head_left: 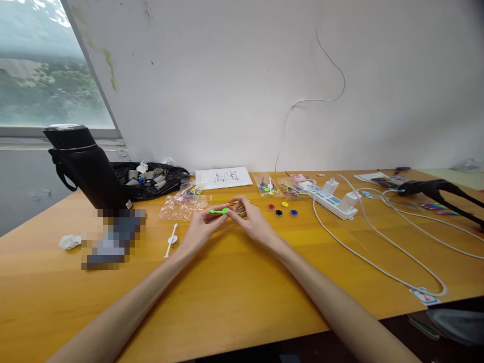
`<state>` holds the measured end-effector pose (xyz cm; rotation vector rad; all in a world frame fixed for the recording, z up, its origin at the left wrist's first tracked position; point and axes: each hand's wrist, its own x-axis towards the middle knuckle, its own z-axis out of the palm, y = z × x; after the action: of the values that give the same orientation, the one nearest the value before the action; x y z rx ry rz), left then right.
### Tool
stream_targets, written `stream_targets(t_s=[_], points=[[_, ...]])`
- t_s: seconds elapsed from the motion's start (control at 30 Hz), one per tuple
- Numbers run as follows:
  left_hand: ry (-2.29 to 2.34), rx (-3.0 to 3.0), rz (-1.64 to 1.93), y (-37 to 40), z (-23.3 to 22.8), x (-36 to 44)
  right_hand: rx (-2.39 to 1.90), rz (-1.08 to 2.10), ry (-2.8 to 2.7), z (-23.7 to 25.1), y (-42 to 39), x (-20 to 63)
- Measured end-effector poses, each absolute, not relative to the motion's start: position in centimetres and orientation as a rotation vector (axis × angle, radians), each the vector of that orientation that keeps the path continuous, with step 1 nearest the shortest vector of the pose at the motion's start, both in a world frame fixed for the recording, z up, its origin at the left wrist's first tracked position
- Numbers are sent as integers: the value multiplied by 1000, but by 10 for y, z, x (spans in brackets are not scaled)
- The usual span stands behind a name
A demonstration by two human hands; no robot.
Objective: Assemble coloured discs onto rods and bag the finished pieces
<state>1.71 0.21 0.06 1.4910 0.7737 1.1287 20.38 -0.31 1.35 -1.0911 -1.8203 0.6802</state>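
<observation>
Both hands meet over the worktop, the left hand and right hand pinching a thin green plastic piece between fingertips. It looks slight enough to bend or snap if twisted hard. Beyond lie loose coloured caps, easily knocked away.

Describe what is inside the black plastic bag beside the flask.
The open black bag holds grey and white cylindrical pieces and a crumpled white scrap. Whatever lies beneath them is covered.
</observation>
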Motion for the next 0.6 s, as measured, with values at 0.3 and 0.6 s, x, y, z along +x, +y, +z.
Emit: stream_targets(t_s=[0.3, 0.6], points=[[709, 1552, 1049, -2, 6, 12, -947, 881, -1929, 17, -5, 204], [780, 1512, 1124, 5, 24, 10, -863, 1107, -1782, 12, -1, 200]])
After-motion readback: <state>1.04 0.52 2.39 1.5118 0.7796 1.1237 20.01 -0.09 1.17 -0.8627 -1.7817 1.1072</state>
